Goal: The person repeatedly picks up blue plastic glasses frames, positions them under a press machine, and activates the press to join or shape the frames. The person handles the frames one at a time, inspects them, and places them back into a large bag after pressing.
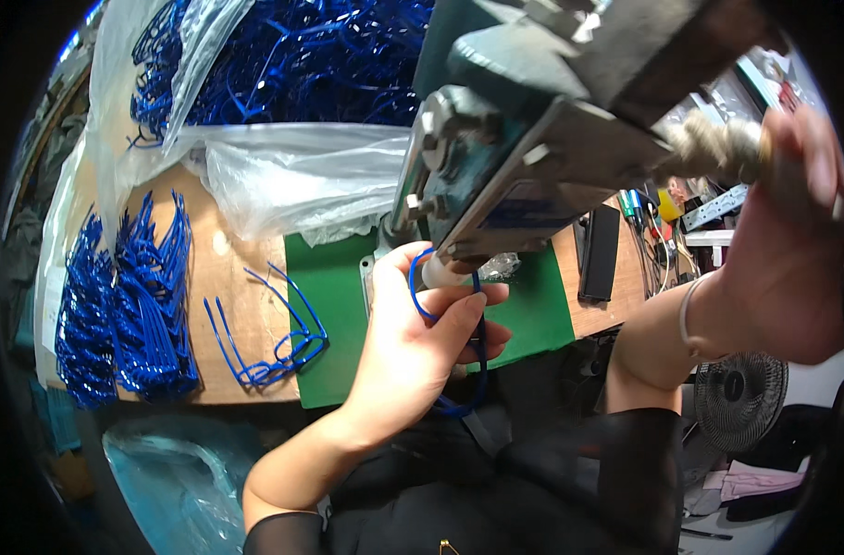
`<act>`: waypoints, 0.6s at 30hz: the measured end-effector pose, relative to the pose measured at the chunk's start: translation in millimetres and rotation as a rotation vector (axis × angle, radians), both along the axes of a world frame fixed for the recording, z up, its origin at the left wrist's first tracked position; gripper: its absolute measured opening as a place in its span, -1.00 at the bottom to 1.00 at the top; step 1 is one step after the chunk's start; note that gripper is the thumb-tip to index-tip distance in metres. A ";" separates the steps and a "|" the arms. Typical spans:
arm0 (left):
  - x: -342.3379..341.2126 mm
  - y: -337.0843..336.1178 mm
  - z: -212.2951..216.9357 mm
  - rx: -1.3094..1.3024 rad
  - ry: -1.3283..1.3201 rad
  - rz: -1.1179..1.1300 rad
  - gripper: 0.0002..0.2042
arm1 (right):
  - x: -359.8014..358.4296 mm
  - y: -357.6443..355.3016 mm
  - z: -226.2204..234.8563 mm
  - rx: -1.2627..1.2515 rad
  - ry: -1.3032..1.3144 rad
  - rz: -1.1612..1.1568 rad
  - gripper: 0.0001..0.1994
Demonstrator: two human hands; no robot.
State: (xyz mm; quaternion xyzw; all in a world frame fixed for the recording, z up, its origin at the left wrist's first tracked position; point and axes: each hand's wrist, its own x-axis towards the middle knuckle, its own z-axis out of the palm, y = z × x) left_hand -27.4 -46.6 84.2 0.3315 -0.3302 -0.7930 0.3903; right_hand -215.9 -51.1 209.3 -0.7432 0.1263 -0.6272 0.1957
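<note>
My left hand (403, 347) grips a blue spectacle frame (483, 375), with one of its rims around the pale tip (438, 274) under a hand press (561, 171). The thumb and fingers close on the frame just below that tip. Raised at the far right, my right hand (792, 245) has its fingers up against the wrapped end of a lever handle (718, 148); the fingers are partly cut off and blurred. Another blue spectacle frame (297, 350) lies on the wooden table, left of the green mat (329, 296).
Stacks of blue frames (154, 314) stand on the table's left side. Behind them, clear plastic sheeting (292, 176) surrounds a big heap of blue frames (302, 69). A black case (599, 254) and several tools lie right of the mat. A fan (741, 402) stands at lower right.
</note>
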 end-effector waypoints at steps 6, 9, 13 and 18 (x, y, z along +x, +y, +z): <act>-20.9 7.1 -6.7 -0.119 0.016 0.102 -0.60 | -0.3 20.6 -13.4 0.003 0.119 0.141 -0.66; -27.1 9.1 -10.9 -0.205 -0.003 0.125 -0.59 | 0.0 31.3 -24.0 -0.028 0.179 0.105 -0.63; -19.3 7.6 -11.7 -0.231 -0.044 0.174 -0.58 | 2.0 32.7 -35.2 -0.076 0.235 0.062 -0.63; -11.0 -1.0 -12.9 -0.160 0.040 0.062 -0.57 | 12.9 24.9 5.9 0.077 -0.140 -0.053 -0.43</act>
